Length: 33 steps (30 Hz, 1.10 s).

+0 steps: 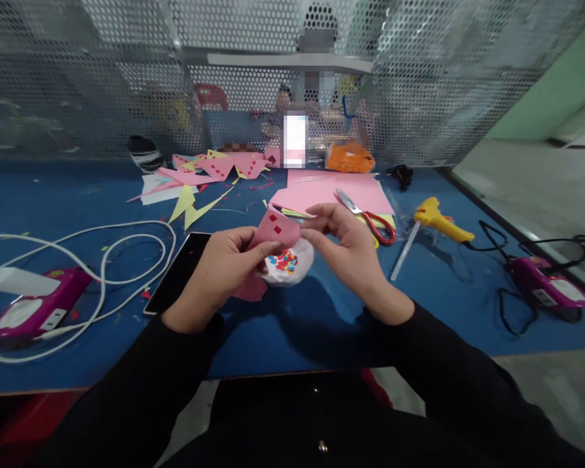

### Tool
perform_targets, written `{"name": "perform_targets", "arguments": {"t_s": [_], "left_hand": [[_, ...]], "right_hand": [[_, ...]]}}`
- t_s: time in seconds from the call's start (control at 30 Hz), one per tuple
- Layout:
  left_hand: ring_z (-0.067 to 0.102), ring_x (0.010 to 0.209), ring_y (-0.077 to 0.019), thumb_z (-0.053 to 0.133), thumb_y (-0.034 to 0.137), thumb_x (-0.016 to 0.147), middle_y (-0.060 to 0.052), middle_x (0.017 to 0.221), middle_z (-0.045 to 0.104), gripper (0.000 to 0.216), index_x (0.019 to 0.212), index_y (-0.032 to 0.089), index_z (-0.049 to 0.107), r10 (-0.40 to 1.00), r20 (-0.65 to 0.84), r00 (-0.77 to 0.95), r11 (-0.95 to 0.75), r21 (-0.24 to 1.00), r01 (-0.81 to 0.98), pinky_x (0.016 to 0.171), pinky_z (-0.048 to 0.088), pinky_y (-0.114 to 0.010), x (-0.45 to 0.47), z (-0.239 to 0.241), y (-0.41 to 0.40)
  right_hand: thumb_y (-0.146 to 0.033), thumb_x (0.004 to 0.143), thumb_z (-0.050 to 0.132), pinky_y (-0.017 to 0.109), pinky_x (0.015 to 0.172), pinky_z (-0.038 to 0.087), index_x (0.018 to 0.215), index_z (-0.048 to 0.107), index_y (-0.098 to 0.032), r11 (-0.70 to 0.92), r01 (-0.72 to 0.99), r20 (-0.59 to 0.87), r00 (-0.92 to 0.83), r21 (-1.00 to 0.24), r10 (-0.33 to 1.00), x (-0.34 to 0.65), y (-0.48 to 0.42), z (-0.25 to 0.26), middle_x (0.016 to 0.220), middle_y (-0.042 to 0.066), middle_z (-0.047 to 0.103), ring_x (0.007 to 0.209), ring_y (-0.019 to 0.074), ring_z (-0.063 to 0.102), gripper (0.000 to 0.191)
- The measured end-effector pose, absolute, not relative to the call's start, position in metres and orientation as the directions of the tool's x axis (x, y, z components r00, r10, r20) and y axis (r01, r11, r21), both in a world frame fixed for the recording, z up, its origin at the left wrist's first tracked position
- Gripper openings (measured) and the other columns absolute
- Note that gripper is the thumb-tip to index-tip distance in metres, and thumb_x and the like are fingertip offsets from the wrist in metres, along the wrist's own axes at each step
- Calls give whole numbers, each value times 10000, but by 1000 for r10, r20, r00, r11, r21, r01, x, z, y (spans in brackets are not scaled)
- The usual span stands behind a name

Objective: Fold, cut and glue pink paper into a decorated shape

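A pink sheet of paper with red diamond shapes on it is pinched in my left hand, the thumb lying across its lower edge. At the sheet's right edge, the thumb and index finger of my right hand come together on the paper. Just below the fingers sits a round white tub holding small red, yellow, blue and orange paper bits; the sheet and my left hand hide part of it. Another flap of pink paper hangs below my left hand.
Scissors with red handles lie on stacked pink paper. To the right is a yellow glue gun with its stick. A dark tablet, white cable and purple power strips lie around. Paper scraps and a perforated screen stand behind.
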<state>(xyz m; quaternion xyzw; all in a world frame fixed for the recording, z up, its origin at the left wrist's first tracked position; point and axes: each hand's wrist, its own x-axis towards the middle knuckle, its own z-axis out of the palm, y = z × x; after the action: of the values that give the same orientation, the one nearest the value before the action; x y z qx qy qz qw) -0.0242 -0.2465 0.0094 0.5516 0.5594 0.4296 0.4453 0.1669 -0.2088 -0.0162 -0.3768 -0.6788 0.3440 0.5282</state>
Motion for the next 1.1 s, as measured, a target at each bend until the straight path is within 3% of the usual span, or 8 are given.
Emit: {"name": "perform_targets", "arguments": {"t_s": [0.1, 0.17, 0.23, 0.33, 0.47, 0.77, 1.0, 1.1], "left_hand": [[487, 497, -73, 761, 409, 786, 13, 577, 611, 275, 855, 143, 772, 998, -56, -16, 59, 970, 238, 471, 375, -185, -29, 9, -243], [469, 480, -67, 753, 399, 794, 26, 547, 579, 263, 854, 144, 767, 998, -67, -20, 70, 968, 242, 453, 355, -177, -32, 6, -241], [458, 464, -64, 741, 382, 805, 35, 517, 553, 237, 833, 147, 757, 998, -65, -21, 68, 967, 248, 444, 345, -172, -34, 5, -240], [459, 456, -57, 728, 348, 813, 36, 505, 549, 205, 777, 146, 741, 998, -64, -13, 65, 969, 236, 447, 351, -164, -33, 6, -241], [458, 432, -55, 716, 301, 818, 34, 490, 552, 194, 698, 150, 698, 996, -92, -7, 91, 976, 198, 426, 343, -162, -29, 10, -242], [447, 402, -54, 713, 289, 826, 45, 481, 543, 185, 695, 165, 672, 996, -87, -1, 85, 974, 211, 393, 326, -166, -31, 6, -241], [467, 428, -56, 717, 309, 824, 45, 491, 533, 186, 735, 150, 682, 997, -83, -3, 82, 974, 213, 433, 349, -165, -31, 4, -241], [472, 440, -57, 733, 333, 809, 49, 516, 534, 192, 807, 142, 712, 997, -75, -1, 74, 976, 206, 445, 353, -166, -31, 1, -240]], "right_hand": [[-209, 864, 566, 408, 858, 503, 1156, 587, -207, 544, 564, 634, -47, -621, 772, 213, -193, -7, 1049, 79, 725, 936, 218, 695, 293], [-160, 821, 561, 451, 872, 452, 1197, 611, -140, 285, 897, 618, -17, -339, 786, 257, -183, -1, 1176, 184, 685, 1076, 306, 655, 380], [-186, 837, 530, 460, 805, 408, 1230, 618, -81, -51, 998, 476, 56, -23, 878, 299, -176, 2, 1184, 264, 655, 1091, 370, 631, 417], [-233, 874, 506, 456, 707, 344, 940, 712, -26, -123, 990, 352, 94, 61, 931, 345, -171, -1, 920, 293, 680, 920, 387, 655, 300], [-184, 845, 526, 426, 675, 309, 851, 713, -73, -130, 986, 263, 98, 106, 960, 365, -166, -12, 841, 234, 672, 814, 315, 637, 217], [-148, 831, 553, 410, 690, 296, 1033, 710, -32, -217, 971, 213, 192, 99, 958, 369, -151, -25, 1059, 309, 661, 953, 362, 601, 281], [-223, 856, 509, 462, 734, 401, 1133, 664, -21, -380, 903, 403, 430, -201, 808, 351, -159, -9, 1100, 322, 655, 1033, 426, 634, 377], [-290, 930, 448, 388, 714, 492, 1127, 666, -144, -222, 892, 425, 391, -394, 817, 318, -176, -3, 1021, 166, 722, 968, 307, 700, 329]]}}
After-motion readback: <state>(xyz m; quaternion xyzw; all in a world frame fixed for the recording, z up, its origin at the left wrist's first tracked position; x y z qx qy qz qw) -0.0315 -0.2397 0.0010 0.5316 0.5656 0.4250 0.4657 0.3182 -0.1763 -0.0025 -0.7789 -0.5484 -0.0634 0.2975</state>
